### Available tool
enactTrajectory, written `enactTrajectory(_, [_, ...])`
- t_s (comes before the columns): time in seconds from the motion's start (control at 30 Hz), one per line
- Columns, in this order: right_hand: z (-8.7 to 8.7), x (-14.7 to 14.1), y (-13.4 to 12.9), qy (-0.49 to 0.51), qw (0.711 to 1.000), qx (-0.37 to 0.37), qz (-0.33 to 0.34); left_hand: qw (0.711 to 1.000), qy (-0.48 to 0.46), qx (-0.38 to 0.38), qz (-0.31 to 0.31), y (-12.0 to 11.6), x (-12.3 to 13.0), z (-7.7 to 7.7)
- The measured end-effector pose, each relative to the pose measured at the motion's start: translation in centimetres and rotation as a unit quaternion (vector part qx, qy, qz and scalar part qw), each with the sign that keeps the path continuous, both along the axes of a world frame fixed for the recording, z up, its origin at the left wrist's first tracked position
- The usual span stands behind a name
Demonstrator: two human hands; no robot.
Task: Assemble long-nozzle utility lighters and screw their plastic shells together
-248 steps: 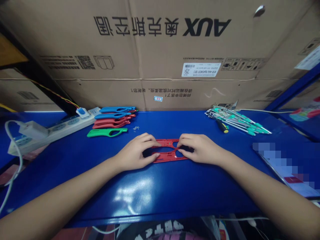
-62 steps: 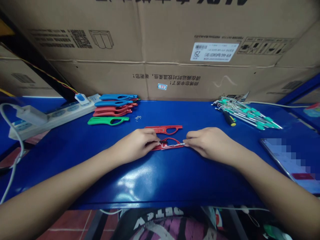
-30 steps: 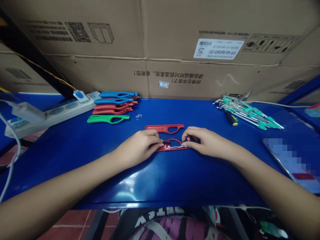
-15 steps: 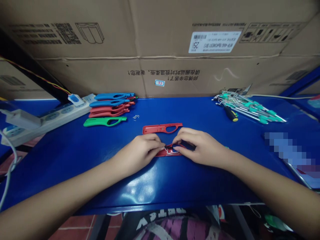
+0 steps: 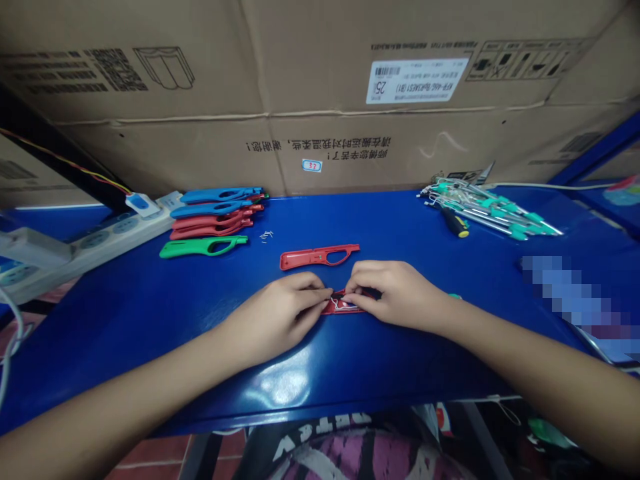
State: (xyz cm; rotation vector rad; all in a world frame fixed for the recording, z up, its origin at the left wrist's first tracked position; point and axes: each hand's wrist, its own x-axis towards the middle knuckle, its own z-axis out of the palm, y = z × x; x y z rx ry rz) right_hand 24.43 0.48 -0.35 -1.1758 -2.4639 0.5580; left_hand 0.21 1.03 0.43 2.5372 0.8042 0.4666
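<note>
My left hand (image 5: 290, 310) is closed in a pinch at the left end of a red lighter casing half (image 5: 327, 309). Inside that shell lie white wires (image 5: 345, 307) and a small black part (image 5: 337, 295). Over the casing's right portion, my right hand (image 5: 387, 290) has thumb and fingertips pressed together at the black part. Both sets of fingertips are close together and hide much of the shell. Just beyond them rests a second red casing half (image 5: 305, 258), with its inner side up and a finger loop at its right.
Blue, red and green lighter casings (image 5: 203, 247) lie at the left, beside small screws (image 5: 267, 236) and a power strip (image 5: 110, 233). Metal lighter rods (image 5: 495, 210) and a screwdriver (image 5: 455, 223) are back right. A phone-like object (image 5: 580, 307) lies right. Cardboard (image 5: 200, 147) stands behind.
My right thumb and fingers have closed together and come nearer to my left fingertips. The whole view has shifted slightly, so the things on the table appear a little further left.
</note>
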Motion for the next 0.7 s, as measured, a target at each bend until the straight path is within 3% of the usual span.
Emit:
enactTrajectory(0.33, [0.34,0.36,-0.2,-0.093,0.993,0.064,0.03,0.998,0.055,0.016,-0.009,-0.23,-0.28,-0.17])
enactTrajectory(0.7, [0.41,0.63,-0.28,-0.163,0.979,0.113,0.046,0.998,0.052,0.035,-0.02,-0.01,-0.19,-0.59])
